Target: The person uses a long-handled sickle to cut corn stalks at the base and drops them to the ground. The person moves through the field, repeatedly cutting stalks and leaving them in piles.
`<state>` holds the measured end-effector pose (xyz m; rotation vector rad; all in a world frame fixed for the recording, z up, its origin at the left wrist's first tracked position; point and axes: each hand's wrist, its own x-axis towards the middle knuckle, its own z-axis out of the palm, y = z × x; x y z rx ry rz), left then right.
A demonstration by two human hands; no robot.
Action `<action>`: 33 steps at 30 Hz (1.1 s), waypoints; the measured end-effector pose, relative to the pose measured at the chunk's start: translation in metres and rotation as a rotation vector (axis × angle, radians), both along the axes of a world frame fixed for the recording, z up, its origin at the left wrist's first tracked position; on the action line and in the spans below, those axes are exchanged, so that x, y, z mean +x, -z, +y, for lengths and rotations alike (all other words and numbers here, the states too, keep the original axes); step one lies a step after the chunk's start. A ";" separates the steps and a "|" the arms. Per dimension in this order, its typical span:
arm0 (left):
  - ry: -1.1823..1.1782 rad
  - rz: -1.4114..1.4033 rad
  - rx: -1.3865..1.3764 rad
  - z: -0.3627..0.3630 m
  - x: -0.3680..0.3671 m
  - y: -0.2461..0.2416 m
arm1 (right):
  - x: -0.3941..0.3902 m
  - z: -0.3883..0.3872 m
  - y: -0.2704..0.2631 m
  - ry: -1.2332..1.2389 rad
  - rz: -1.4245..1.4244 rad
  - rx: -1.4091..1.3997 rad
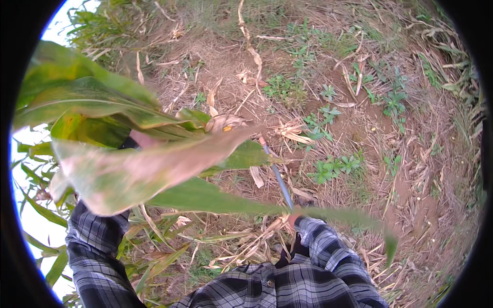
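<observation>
Broad green corn leaves (115, 104) with brown and yellow patches stretch over the left half of the view. My left hand (144, 139) is mostly hidden behind them; only a bit of skin and a dark band show, so its grip cannot be made out. At the lower middle, my right hand (293, 219) is closed around the end of a thin bluish rod-like tool (282, 182), which points up and away to a reddish tip. A long leaf blade crosses in front of this hand. Dry husk with a bit of yellow (228, 125) shows beside the leaves.
Reddish soil (408, 192) with dry straw and small green weeds (335, 169) spreads to the right. Dry corn husks (292, 131) lie near the middle. Corn plants (42, 208) stand along the left side, and dry stalks (458, 65) are piled at the upper right.
</observation>
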<state>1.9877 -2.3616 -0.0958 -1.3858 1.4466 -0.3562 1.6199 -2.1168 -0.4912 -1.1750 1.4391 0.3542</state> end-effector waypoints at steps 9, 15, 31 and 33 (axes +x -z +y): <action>0.037 0.129 -0.012 -0.053 -0.103 0.024 | -0.015 -0.021 -0.030 0.130 -0.089 0.093; 0.004 0.142 -0.064 0.051 -0.027 0.033 | -0.025 -0.024 -0.062 0.173 -0.077 0.028; -1.099 0.868 -0.024 0.615 -0.120 0.074 | -0.110 0.037 -0.082 0.182 0.146 -0.458; -1.158 1.008 -0.035 0.656 -0.137 0.077 | -0.111 0.023 -0.074 0.218 0.143 -0.607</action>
